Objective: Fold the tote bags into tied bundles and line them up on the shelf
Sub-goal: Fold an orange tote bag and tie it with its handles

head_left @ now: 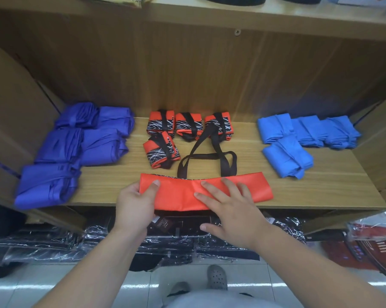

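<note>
An orange tote bag lies folded into a long flat strip along the front edge of the wooden shelf. Its dark handles stretch toward the back. My left hand grips the strip's left end, thumb on top. My right hand lies flat on the strip's middle with fingers spread. Behind the strip sit several tied orange-and-black bundles. Purple bundles fill the left side. Blue bundles sit at the right.
Cardboard panels wall the shelf at left and right. An upper shelf board runs overhead. Below the shelf edge are plastic-wrapped dark packages and red items at the right. My feet stand on pale floor tiles.
</note>
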`<state>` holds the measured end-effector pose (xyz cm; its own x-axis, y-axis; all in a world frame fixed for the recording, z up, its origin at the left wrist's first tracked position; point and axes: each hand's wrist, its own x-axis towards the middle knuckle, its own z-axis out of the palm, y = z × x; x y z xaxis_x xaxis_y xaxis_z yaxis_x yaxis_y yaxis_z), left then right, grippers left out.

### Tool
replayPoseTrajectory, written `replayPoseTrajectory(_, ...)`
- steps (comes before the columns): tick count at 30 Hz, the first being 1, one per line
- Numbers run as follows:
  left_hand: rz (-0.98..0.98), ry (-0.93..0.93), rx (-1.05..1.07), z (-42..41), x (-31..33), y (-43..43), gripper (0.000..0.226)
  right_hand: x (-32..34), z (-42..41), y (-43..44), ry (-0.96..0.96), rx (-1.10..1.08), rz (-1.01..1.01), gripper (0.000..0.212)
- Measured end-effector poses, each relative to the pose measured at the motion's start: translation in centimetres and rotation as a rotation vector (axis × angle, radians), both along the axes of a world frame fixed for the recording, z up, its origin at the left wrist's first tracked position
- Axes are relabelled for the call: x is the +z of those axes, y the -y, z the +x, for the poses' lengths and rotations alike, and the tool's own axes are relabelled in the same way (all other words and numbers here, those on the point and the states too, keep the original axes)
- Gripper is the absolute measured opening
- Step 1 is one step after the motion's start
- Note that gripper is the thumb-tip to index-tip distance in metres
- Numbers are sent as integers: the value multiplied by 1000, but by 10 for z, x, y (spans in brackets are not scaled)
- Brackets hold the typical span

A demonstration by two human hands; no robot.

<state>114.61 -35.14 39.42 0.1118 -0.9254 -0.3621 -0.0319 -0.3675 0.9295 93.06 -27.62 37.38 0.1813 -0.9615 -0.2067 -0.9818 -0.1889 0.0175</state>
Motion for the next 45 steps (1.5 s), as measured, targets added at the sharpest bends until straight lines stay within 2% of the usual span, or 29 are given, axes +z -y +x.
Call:
replayPoseTrajectory(7,-2,79,8,1,1,18,37,-9,9,0,47,-19,52,88)
replayPoseTrajectory(11,35,105,-22,5,0,24,27,-9,11,4,64,-53,65,87)
replayPoseTrajectory(13,15,26,-47,7,2,21,12,-6,14,6,73,-81,65,89)
replayPoseTrajectory(15,-54,-82,-91,5,8,13,9,-1,18,10,71,-102,101,93)
replayPoseTrajectory(18,-193,-50,-155,-3,11,6,11,4,22,15,74,-103,132,94)
replayPoseTrajectory(21,-328,102,-200,-13,14,7,11,10,17,21,177,-87,162,93)
replayPoseTrajectory(23,-490,322,-204,-17,14,14,15,13,4,23,332,-70,167,92)
replayPoseTrajectory(25,-646,517,-192,-20,18,24,22,13,-15,19,449,-91,90,86)
replayPoseTrajectory(28,-793,722,-170,-20,24,40,24,3,-47,2,232,-148,-199,61)
replayPoseTrajectory(30,-843,806,-157,-19,26,46,18,-6,-61,-11,194,-175,-259,54)
replayPoseTrajectory(32,-878,828,-160,-25,28,46,18,-21,-69,-21,308,-143,-273,57)
replayPoseTrajectory(34,-938,827,-167,-40,32,39,18,-27,-75,-27,566,-173,-275,61)
replayPoseTrajectory(37,-1046,797,-242,-69,29,24,17,-22,-89,-26,903,-260,-267,51)
replayPoseTrajectory(41,-1076,768,-487,-108,18,9,14,-19,-112,-18,1081,-314,-206,44)
replayPoseTrajectory(45,-1072,920,-756,-139,-3,-2,13,-23,-121,-10,1154,-324,-168,44)
